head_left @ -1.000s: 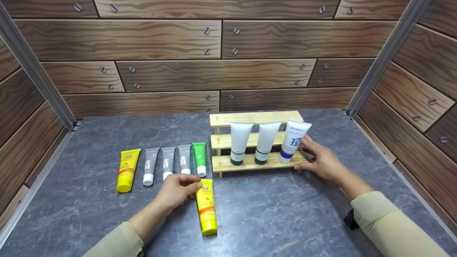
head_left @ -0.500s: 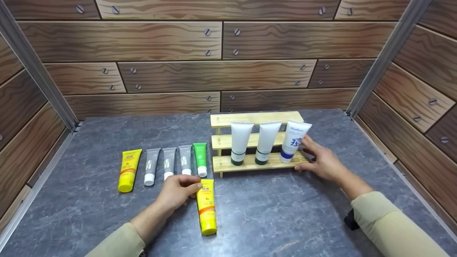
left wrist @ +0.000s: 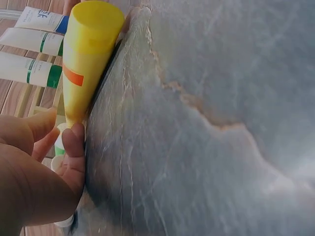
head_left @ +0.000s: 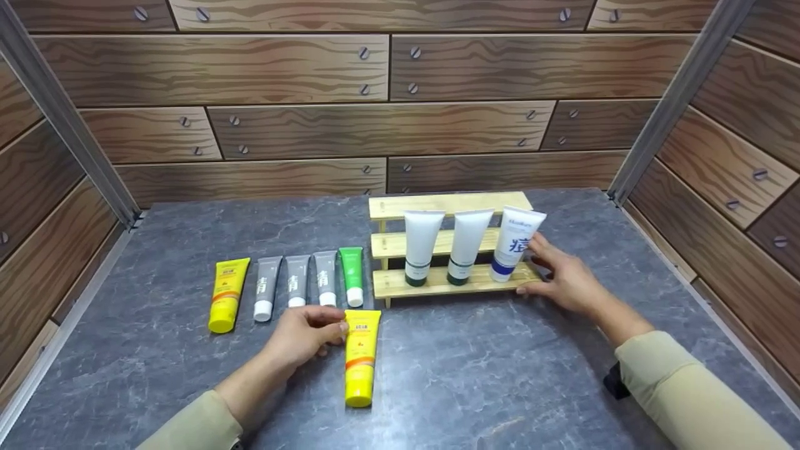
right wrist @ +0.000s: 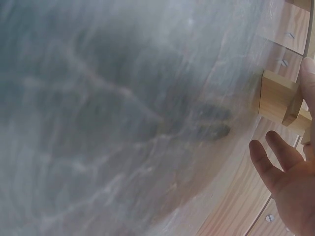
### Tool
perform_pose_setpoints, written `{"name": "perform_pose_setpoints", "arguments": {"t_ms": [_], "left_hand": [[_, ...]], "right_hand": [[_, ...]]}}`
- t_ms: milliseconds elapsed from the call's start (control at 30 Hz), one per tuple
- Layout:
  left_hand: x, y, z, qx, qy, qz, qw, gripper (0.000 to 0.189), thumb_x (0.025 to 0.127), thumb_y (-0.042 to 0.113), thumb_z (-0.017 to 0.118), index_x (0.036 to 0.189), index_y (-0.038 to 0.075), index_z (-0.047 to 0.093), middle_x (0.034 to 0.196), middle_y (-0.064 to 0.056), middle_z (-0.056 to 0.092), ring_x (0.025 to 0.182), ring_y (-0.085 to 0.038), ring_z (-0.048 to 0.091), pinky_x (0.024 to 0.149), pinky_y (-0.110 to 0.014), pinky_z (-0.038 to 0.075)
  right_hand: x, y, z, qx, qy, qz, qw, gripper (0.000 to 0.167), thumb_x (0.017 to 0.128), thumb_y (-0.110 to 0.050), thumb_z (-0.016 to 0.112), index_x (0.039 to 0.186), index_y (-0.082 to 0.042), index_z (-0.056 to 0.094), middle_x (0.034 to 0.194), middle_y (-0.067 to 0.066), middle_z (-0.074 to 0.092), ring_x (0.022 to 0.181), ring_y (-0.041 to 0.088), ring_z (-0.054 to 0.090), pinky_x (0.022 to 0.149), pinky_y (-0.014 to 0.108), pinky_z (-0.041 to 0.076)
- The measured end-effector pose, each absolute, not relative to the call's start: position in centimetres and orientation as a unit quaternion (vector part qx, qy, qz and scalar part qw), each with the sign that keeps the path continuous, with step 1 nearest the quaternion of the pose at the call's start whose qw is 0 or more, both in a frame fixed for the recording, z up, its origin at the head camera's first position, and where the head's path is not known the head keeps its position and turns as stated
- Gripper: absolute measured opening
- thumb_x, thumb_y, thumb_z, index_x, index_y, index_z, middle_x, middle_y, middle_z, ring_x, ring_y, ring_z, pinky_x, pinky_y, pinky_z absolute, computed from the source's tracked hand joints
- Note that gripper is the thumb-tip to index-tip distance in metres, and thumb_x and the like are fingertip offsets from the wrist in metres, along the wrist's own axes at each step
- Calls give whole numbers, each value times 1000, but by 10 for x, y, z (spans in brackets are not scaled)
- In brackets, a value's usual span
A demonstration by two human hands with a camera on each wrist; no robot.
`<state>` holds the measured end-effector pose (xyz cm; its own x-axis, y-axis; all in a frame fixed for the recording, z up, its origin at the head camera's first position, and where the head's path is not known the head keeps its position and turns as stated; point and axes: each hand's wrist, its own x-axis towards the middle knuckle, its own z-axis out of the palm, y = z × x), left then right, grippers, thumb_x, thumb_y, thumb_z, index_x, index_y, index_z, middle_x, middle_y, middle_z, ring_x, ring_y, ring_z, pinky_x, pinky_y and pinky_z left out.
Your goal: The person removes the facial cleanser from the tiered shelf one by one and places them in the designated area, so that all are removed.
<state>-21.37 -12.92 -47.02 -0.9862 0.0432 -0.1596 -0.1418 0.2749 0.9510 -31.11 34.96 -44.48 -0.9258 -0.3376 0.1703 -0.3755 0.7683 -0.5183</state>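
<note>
Yellow tube [head_left: 360, 359] flat on desk [head_left: 475, 375], front-L of rack [head_left: 450, 202]; L hand [head_left: 300, 337] at its tail, fingers [left wrist: 74, 145] bent, pinch vs. touch can't tell. R hand [head_left: 565, 284] at rack's R end, visible fingers [right wrist: 264, 162] spread. Risk: R-hand bump shifts rack → cap-down white/blue tube [head_left: 514, 236] nearest prob. topples 1st, maybe hitting white tubes [head_left: 422, 240] alongside.

The nearest tube [head_left: 360, 353] is yellow, orange-banded; the glare-washed table [head_left: 450, 369] seems marbled blue-grey.

Flat brown wood-grain plank back wall [head_left: 294, 67] w/ round grey slotted screw heads [head_left: 364, 53]; side walls [head_left: 737, 150] same. Straight grey metal posts [head_left: 681, 94] at rear L & R corners. Dk grey marble-veined tabletop [head_left: 475, 362], pale glare nr front.
</note>
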Motion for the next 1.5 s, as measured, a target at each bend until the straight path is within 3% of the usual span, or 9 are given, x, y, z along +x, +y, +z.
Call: {"name": "perform_pose_setpoints", "arguments": {"t_ms": [467, 700, 900, 1033, 1133, 1333, 1500], "left_hand": [[-209, -134, -448, -23, 806, 585, 87, 26, 95, 9, 78, 120, 4, 79, 93, -9, 77, 75, -21, 66, 62, -33, 53], [-215, -132, -423, 19, 807, 586, 79, 27, 97, 13, 79, 122, 5, 78, 111, -5, 77, 89, -19, 72, 78, -39, 60], [-222, -125, -400, 63, 807, 583, 63, 26, 95, 17, 82, 120, 9, 80, 118, -8, 76, 96, -23, 73, 76, -35, 60], [-229, -119, -384, 93, 815, 571, 42, 24, 95, 19, 83, 118, 14, 82, 117, -6, 76, 86, -18, 67, 65, -29, 53], [-233, -111, -372, 117, 813, 569, 27, 25, 94, 19, 84, 118, 14, 82, 115, -6, 77, 83, -17, 66, 67, -29, 54], [-243, -93, -351, 154, 799, 582, 9, 30, 92, 19, 86, 121, 12, 80, 112, -5, 78, 93, -21, 74, 81, -36, 62], [-254, -77, -342, 190, 795, 575, -23, 31, 91, 16, 87, 121, 9, 80, 124, -4, 73, 110, -24, 69, 85, -35, 61]], "right_hand": [[-310, 349, -442, 179, -940, 290, 22, 110, 82, -37, 92, 169, -15, 27, 174, 15, 16, 144, 52, 43, 121, 70, 22], [-309, 351, -443, 175, -940, 291, 24, 110, 82, -39, 91, 169, -16, 27, 174, 15, 17, 144, 51, 44, 120, 70, 24], [-312, 351, -446, 185, -941, 282, 33, 108, 83, -34, 92, 168, -12, 29, 173, 16, 18, 141, 50, 48, 120, 68, 27], [-312, 351, -446, 188, -941, 280, 38, 108, 83, -35, 92, 167, -10, 30, 173, 18, 19, 138, 51, 51, 119, 68, 27], [-312, 351, -446, 187, -941, 280, 35, 107, 83, -34, 92, 167, -10, 30, 173, 17, 19, 139, 50, 50, 120, 68, 26], [-312, 350, -446, 186, -939, 288, 31, 107, 82, -31, 92, 167, -9, 30, 173, 17, 20, 138, 49, 51, 121, 67, 25], [-312, 351, -444, 177, -940, 290, 21, 110, 82, -37, 91, 168, -14, 27, 174, 14, 18, 142, 50, 47, 121, 70, 22]]}}
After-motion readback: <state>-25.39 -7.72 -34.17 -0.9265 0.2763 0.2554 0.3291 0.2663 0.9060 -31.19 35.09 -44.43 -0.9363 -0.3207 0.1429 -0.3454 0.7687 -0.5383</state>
